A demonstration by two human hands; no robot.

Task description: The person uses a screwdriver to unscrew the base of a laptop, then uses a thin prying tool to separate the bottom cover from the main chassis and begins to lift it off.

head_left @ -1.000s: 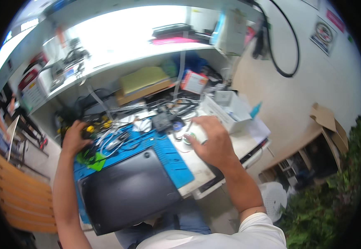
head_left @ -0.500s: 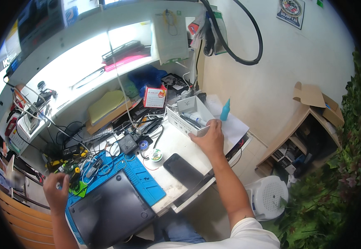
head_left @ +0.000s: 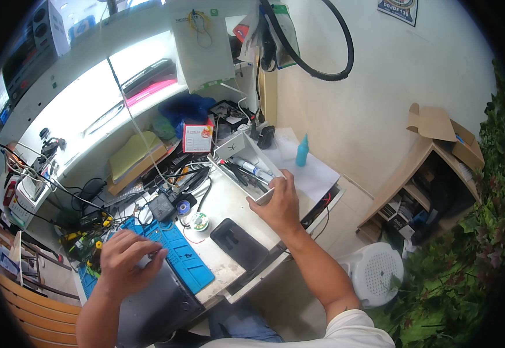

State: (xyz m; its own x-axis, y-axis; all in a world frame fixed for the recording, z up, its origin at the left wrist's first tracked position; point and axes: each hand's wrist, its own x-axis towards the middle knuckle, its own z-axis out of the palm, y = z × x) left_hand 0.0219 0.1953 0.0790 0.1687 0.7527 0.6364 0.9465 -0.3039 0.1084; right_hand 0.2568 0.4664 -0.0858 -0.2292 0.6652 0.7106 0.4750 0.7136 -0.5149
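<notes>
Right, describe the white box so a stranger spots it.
On the white desk, find the right hand, right of the blue mat. It grips the near end of the open white box. Unlike the red-and-white box nearby, this one shows slim items inside.

At the right of your counter (head_left: 227, 207), your right hand (head_left: 277, 204) holds the near end of an open box (head_left: 231, 148), tools (head_left: 242, 172) lying inside. A bottle (head_left: 303, 152) stands on paper (head_left: 320, 178) to the box's right; a carton (head_left: 198, 138) sits behind, to its left. A phone (head_left: 239, 244) lies before the box, 2 spools (head_left: 199, 221) left of it. Your left hand (head_left: 128, 260) is over the laptop (head_left: 155, 307), which lies partly on a mat (head_left: 193, 269).
</notes>
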